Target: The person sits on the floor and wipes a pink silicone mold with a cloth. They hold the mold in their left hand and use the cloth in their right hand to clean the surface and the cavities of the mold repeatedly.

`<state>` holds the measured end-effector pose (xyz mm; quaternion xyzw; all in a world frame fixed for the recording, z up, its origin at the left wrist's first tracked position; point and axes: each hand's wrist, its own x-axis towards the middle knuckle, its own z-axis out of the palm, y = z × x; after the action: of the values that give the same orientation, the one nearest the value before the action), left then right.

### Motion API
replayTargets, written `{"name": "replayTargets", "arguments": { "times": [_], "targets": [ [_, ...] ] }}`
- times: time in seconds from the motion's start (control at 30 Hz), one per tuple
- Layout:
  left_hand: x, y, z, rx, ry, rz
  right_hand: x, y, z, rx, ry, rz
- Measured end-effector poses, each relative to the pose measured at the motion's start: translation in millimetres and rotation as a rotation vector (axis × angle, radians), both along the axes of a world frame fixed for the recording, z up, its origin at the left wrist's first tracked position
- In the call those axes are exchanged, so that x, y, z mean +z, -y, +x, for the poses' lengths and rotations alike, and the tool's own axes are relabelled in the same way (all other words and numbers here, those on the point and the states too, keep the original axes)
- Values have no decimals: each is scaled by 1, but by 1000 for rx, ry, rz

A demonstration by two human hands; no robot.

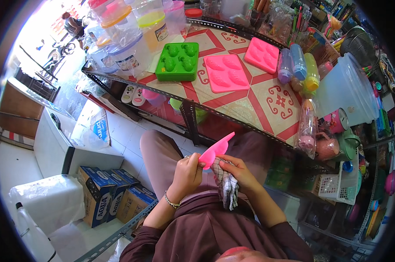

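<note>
Above my lap my left hand (189,170) grips one end of a pink mould (213,152), which is tilted nearly edge-on. My right hand (238,172) holds a checked cloth (226,183) against the mould's underside; the cloth's loose end hangs toward my lap. Before me on the tile-patterned shelf top (259,104) lie a flat pink mould (227,73) with several leaf-like shapes and a second pink mould (262,55) farther right. Left of them sits what looks like a stack of green moulds (177,62) with several raised shapes.
Clear plastic tubs with coloured lids (128,52) stand at the shelf's left. Bottles (297,64) and a large translucent container (346,88) crowd its right end. A perforated metal edge (223,113) runs along the front. Cardboard boxes (100,196) sit at lower left. A person (73,26) is outside.
</note>
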<state>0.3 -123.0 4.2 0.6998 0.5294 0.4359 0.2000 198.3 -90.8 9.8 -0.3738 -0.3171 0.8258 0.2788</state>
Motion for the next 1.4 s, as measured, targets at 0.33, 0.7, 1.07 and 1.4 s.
{"name": "replayTargets", "arguments": {
  "times": [0.33,0.7,1.07,1.4],
  "targets": [
    [-22,-11,-10,165,542,-95,9,-4,14,-79,-224,-267],
    [-15,-12,-8,161,516,-66,35,6,-14,-124,685,1101],
    [6,-7,-8,144,328,-98,33,3,-31,48,1032,1430],
    [-9,-9,-12,-3,267,-301,29,-22,-11,538,1046,1432]
  ]
}}
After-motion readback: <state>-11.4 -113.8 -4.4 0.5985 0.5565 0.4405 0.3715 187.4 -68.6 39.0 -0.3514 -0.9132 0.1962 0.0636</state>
